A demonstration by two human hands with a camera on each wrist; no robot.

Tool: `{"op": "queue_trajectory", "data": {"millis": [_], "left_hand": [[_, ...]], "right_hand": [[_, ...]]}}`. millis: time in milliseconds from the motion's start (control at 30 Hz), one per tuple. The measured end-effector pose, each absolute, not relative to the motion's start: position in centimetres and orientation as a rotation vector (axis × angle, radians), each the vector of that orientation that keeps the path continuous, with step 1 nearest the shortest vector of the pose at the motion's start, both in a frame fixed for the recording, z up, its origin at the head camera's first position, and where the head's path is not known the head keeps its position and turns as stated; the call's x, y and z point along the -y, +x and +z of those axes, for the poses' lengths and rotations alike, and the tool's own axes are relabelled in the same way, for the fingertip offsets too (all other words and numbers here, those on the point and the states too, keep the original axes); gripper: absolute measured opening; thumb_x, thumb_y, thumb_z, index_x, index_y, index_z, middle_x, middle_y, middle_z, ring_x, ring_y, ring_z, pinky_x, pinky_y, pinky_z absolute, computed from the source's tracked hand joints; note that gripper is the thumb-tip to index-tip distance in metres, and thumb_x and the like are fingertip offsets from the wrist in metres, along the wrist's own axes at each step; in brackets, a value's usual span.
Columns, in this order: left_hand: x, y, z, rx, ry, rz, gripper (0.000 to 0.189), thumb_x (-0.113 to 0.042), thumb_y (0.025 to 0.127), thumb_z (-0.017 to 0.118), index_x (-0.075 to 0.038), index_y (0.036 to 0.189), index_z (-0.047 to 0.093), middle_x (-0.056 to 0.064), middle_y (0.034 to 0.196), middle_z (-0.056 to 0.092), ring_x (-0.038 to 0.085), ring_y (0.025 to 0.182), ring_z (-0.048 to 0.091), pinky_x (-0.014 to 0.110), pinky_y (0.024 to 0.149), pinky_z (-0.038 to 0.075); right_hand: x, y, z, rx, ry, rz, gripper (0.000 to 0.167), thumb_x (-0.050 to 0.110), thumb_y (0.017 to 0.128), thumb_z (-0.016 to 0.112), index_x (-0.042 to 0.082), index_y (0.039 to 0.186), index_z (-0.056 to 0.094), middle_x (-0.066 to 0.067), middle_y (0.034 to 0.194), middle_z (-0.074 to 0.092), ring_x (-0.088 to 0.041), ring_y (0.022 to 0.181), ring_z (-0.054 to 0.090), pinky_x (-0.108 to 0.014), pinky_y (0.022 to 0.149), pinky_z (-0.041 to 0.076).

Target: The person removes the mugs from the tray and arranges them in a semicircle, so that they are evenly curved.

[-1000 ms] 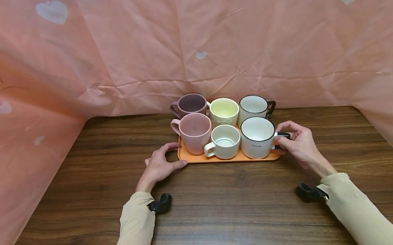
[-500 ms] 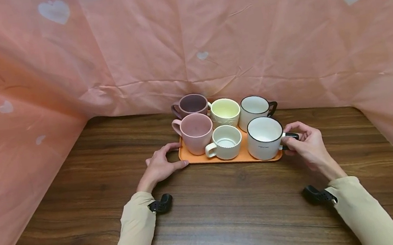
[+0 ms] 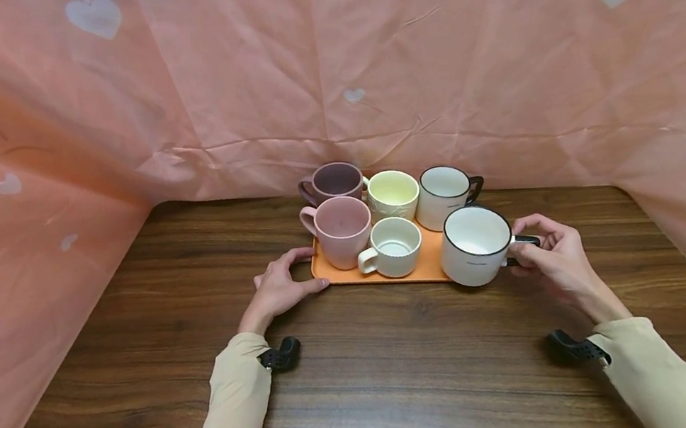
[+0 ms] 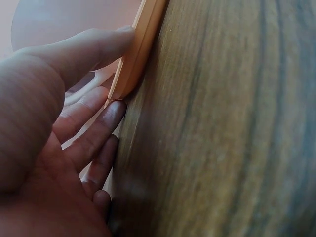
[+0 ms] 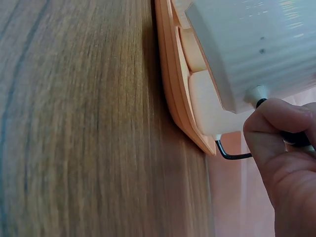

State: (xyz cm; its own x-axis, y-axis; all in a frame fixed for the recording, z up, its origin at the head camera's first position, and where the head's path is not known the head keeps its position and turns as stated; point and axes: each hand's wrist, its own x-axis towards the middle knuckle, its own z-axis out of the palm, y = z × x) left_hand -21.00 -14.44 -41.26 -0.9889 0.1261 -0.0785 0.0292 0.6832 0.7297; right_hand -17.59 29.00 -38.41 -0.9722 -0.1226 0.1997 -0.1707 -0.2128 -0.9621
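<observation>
My right hand (image 3: 550,256) pinches the black handle of a white mug with a black rim (image 3: 475,265). In the right wrist view that mug (image 5: 261,54) is tilted and raised off the orange tray (image 5: 173,84). At the tray's left front corner my left hand (image 3: 278,287) grips the edge, thumb along the front and fingers at the left side. The left wrist view has the thumb pressed on the tray rim (image 4: 140,44). On the tray beside the raised mug stands a small cream cup (image 3: 395,250), its handle to the left.
Also on the tray are a pink mug (image 3: 343,235), a purple mug (image 3: 336,179), a pale yellow cup (image 3: 392,197) and a second black-rimmed white mug (image 3: 442,209). Pink cloth (image 3: 236,77) hangs behind and beside the wooden table (image 3: 400,364).
My right hand has lifted the front black-rimmed mug and carried it right and towards me, past the tray's front right corner. My left hand keeps its hold on the tray.
</observation>
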Motion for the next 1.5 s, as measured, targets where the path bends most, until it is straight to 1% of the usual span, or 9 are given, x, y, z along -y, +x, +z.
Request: {"op": "queue_trajectory", "data": {"millis": [133, 267, 467, 667, 733, 833, 967, 1267, 1500], "left_hand": [[14.4, -21.1, -41.3, -2.761, 0.140, 1.200, 0.065, -0.039, 0.082, 0.082, -0.023, 0.141, 0.058, 0.006, 0.148, 0.058, 0.035, 0.139, 0.046, 0.053, 0.101, 0.024], [14.3, -21.1, -41.2, -2.752, 0.148, 1.193, 0.066, -0.040, 0.083, 0.082, -0.023, 0.141, 0.057, 0.006, 0.150, 0.056, 0.035, 0.138, 0.045, 0.053, 0.101, 0.024], [14.3, -21.1, -41.2, -2.737, 0.169, 1.182, 0.066, -0.041, 0.085, 0.080, -0.022, 0.143, 0.054, 0.007, 0.151, 0.054, 0.035, 0.138, 0.043, 0.054, 0.101, 0.023], [14.2, -21.0, -41.2, -2.751, 0.173, 1.179, 0.065, -0.040, 0.085, 0.080, -0.021, 0.142, 0.054, 0.006, 0.150, 0.054, 0.036, 0.138, 0.043, 0.055, 0.101, 0.023], [14.2, -21.0, -41.1, -2.754, 0.172, 1.180, 0.065, -0.040, 0.085, 0.080, -0.021, 0.142, 0.055, 0.006, 0.150, 0.055, 0.036, 0.138, 0.043, 0.055, 0.102, 0.023], [14.1, -21.1, -41.1, -2.756, 0.171, 1.181, 0.065, -0.040, 0.085, 0.080, -0.020, 0.142, 0.054, 0.006, 0.149, 0.056, 0.036, 0.138, 0.043, 0.055, 0.101, 0.023], [14.0, -21.1, -41.1, -2.759, 0.168, 1.181, 0.065, -0.040, 0.085, 0.080, -0.020, 0.141, 0.054, 0.006, 0.148, 0.056, 0.036, 0.137, 0.044, 0.055, 0.101, 0.023], [14.2, -21.1, -41.3, -2.760, 0.147, 1.174, 0.067, -0.042, 0.084, 0.080, -0.021, 0.142, 0.055, 0.006, 0.149, 0.056, 0.036, 0.138, 0.043, 0.056, 0.102, 0.023], [14.3, -21.1, -41.4, -2.760, 0.143, 1.172, 0.067, -0.042, 0.085, 0.080, -0.021, 0.142, 0.054, 0.005, 0.150, 0.055, 0.036, 0.139, 0.042, 0.056, 0.102, 0.022]], "right_hand": [[-29.6, -17.0, -38.3, 1.924, 0.395, 2.418, 0.042, -0.023, 0.091, 0.046, 0.011, 0.100, 0.068, 0.005, 0.057, 0.048, -0.016, 0.053, 0.031, -0.023, 0.053, 0.059], [-30.1, -16.3, -38.3, 1.928, 0.420, 2.421, 0.045, -0.025, 0.090, 0.043, 0.011, 0.100, 0.068, 0.002, 0.057, 0.043, -0.016, 0.052, 0.032, -0.025, 0.053, 0.059], [-31.0, -15.3, -38.4, 1.912, 0.482, 2.439, 0.048, -0.028, 0.088, 0.041, 0.009, 0.102, 0.068, -0.001, 0.057, 0.043, -0.005, 0.052, 0.050, -0.025, 0.055, 0.060], [-31.8, -14.7, -38.8, 1.907, 0.582, 2.447, 0.052, -0.031, 0.085, 0.036, 0.006, 0.103, 0.067, -0.008, 0.063, 0.033, -0.019, 0.055, 0.030, -0.025, 0.057, 0.060], [-32.1, -14.5, -38.8, 1.909, 0.605, 2.452, 0.053, -0.031, 0.085, 0.036, 0.006, 0.104, 0.067, -0.008, 0.063, 0.031, -0.022, 0.056, 0.028, -0.026, 0.057, 0.060], [-32.6, -14.2, -39.0, 1.919, 0.647, 2.446, 0.055, -0.033, 0.084, 0.035, 0.006, 0.105, 0.067, -0.006, 0.060, 0.036, -0.010, 0.052, 0.043, -0.027, 0.058, 0.061], [-33.4, -13.9, -39.4, 1.920, 0.749, 2.482, 0.057, -0.034, 0.084, 0.032, 0.005, 0.109, 0.066, 0.003, 0.062, 0.052, -0.002, 0.066, 0.065, -0.030, 0.062, 0.062], [-34.6, -13.4, -39.9, 1.952, 0.881, 2.543, 0.061, -0.033, 0.085, 0.027, 0.006, 0.114, 0.064, 0.007, 0.072, 0.062, -0.004, 0.081, 0.071, -0.029, 0.066, 0.063], [-35.2, -13.3, -40.2, 1.898, 1.009, 2.635, 0.062, -0.035, 0.084, 0.022, 0.001, 0.115, 0.061, 0.000, 0.095, 0.077, -0.010, 0.091, 0.075, -0.031, 0.070, 0.063]]}}
